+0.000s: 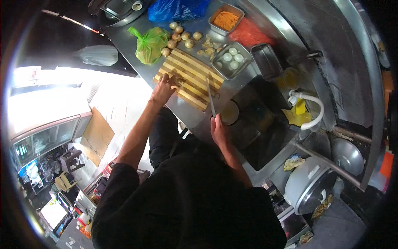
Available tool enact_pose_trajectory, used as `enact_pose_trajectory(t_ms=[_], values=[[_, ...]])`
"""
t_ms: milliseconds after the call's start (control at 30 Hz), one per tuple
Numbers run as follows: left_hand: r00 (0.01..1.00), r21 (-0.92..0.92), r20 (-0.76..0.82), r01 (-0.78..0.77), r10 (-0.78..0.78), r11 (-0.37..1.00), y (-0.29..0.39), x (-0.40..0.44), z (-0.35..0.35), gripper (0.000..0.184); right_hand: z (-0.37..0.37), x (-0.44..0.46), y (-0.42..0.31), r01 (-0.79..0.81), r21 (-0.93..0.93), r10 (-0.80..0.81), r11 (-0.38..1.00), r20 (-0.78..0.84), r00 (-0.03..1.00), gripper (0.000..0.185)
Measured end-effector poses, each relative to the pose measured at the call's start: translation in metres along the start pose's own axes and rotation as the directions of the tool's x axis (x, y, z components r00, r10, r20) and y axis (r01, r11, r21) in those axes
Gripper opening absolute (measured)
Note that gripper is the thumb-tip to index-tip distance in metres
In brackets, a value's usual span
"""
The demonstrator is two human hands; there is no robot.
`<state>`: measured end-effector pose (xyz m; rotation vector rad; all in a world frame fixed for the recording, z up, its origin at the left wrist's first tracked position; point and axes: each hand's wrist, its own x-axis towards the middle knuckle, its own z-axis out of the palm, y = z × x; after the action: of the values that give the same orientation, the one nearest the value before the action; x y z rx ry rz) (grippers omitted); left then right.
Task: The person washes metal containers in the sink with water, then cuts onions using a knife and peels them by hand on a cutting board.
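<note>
One knife, one board

1. this is a kitchen, seemingly a working one, fitted with a broad steel counter.
2. a striped cutting board and a long knife are at the counter.
3. food shows it too: whole onions, and orange shreds in a metal tub.
4. beside the counter are a dark basin, a white curved spout and a large lidded pot.

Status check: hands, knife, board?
Right hand holding knife. Left hand at striped board's near side. Brownish scraps cluttering board.
</note>
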<state>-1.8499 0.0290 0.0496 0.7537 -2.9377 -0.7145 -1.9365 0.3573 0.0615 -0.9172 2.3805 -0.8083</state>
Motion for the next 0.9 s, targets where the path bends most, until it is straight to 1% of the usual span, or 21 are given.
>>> enact_pose_trajectory(t_ms=[33, 133, 167, 200, 233, 267, 300, 333, 367, 400, 433, 467, 500, 533, 600, 633, 733, 833, 900], values=[[1.000, 0.038, -0.028, -0.013, 0.014, 0.999, 0.000, 0.002, -0.001, 0.045, -0.002, 0.000, -0.001, 0.017, -0.025, -0.016, 1.000, 0.009, 1.000, 0.023], [0.996, -0.044, 0.078, -0.031, 0.034, 0.999, -0.015, 0.017, -0.005, 0.040, -0.009, 0.000, -0.011, -0.032, 0.028, 0.031, 0.999, 0.029, 0.999, 0.024], [0.999, -0.064, 0.009, -0.049, 0.049, 0.997, -0.009, 0.018, -0.008, 0.036, -0.011, -0.001, -0.013, -0.016, 0.018, 0.015, 1.000, 0.029, 0.999, 0.024], [0.998, -0.164, 0.038, 0.060, -0.054, 0.985, -0.001, 0.018, -0.009, 0.035, -0.012, 0.000, -0.014, 0.001, 0.008, -0.001, 1.000, 0.029, 1.000, 0.024], [0.985, -0.258, 0.078, 0.168, -0.153, 0.951, 0.009, 0.017, -0.008, 0.036, -0.013, 0.001, -0.016, 0.017, -0.002, -0.017, 1.000, 0.028, 0.999, 0.025], [0.961, -0.344, 0.129, 0.276, -0.246, 0.897, 0.016, 0.014, -0.008, 0.036, -0.010, -0.001, -0.018, -0.002, 0.014, 0.001, 1.000, 0.046, 0.999, 0.025], [0.973, -0.562, 0.061, 0.217, -0.221, 0.798, 0.015, 0.011, 0.008, 0.045, -0.005, -0.005, -0.022, -0.021, 0.030, 0.019, 0.999, 0.065, 0.998, 0.026], [0.974, -0.540, 0.047, 0.210, -0.219, 0.815, 0.010, 0.008, 0.018, 0.045, 0.001, -0.008, -0.025, -0.042, 0.044, 0.038, 0.998, 0.084, 0.996, 0.028], [0.976, -0.518, 0.034, 0.203, -0.217, 0.831, 0.015, 0.006, 0.018, 0.045, 0.003, -0.008, -0.030, -0.129, 0.106, 0.102, 0.986, 0.226, 0.969, 0.035], [0.976, -0.497, 0.021, 0.197, -0.215, 0.845, 0.020, 0.003, 0.018, 0.046, 0.009, -0.011, -0.033, -0.084, 0.118, 0.066, 0.989, 0.152, 0.986, 0.035], [0.966, -0.468, 0.026, 0.239, -0.257, 0.851, 0.024, 0.000, 0.017, 0.041, 0.016, -0.013, -0.037, -0.036, 0.125, 0.027, 0.991, 0.078, 0.997, 0.036], [0.969, -0.434, -0.075, 0.182, -0.236, 0.882, 0.022, 0.000, 0.023, 0.042, 0.021, -0.014, -0.039, 0.014, 0.128, -0.015, 0.992, 0.002, 1.000, 0.037], [0.962, -0.392, -0.174, 0.127, -0.210, 0.911, 0.019, -0.001, 0.033, 0.043, 0.011, -0.012, -0.051, -0.126, 0.141, 0.100, 0.982, 0.179, 0.979, 0.041], [0.946, -0.343, -0.271, 0.078, -0.178, 0.936, 0.015, -0.001, 0.040, 0.044, 0.015, -0.010, -0.052, -0.090, 0.158, 0.065, 0.983, 0.157, 0.985, 0.040], [0.914, -0.475, -0.231, 0.193, -0.334, 0.858, 0.028, 0.000, 0.035, 0.045, 0.023, -0.006, -0.051, -0.018, 0.193, -0.004, 0.981, 0.111, 0.994, 0.039], [0.892, -0.536, -0.201, 0.246, -0.405, 0.807, 0.035, 0.000, 0.032, 0.046, 0.024, -0.005, -0.050, -0.017, 0.207, -0.008, 0.978, 0.122, 0.992, 0.038], [0.905, -0.587, -0.161, 0.233, -0.393, 0.776, 0.027, 0.003, 0.042, 0.050, 0.021, -0.004, -0.050, -0.020, 0.227, -0.012, 0.974, 0.140, 0.990, 0.038], [0.898, -0.610, -0.092, 0.291, -0.431, 0.737, 0.036, 0.004, 0.036, 0.053, 0.017, 0.000, -0.051, -0.027, 0.211, -0.004, 0.977, 0.143, 0.990, 0.037], [0.908, -0.563, -0.086, 0.296, -0.411, 0.772, 0.036, 0.004, 0.037, 0.050, 0.015, 0.003, -0.050, -0.055, 0.204, 0.020, 0.977, 0.168, 0.986, 0.037]])
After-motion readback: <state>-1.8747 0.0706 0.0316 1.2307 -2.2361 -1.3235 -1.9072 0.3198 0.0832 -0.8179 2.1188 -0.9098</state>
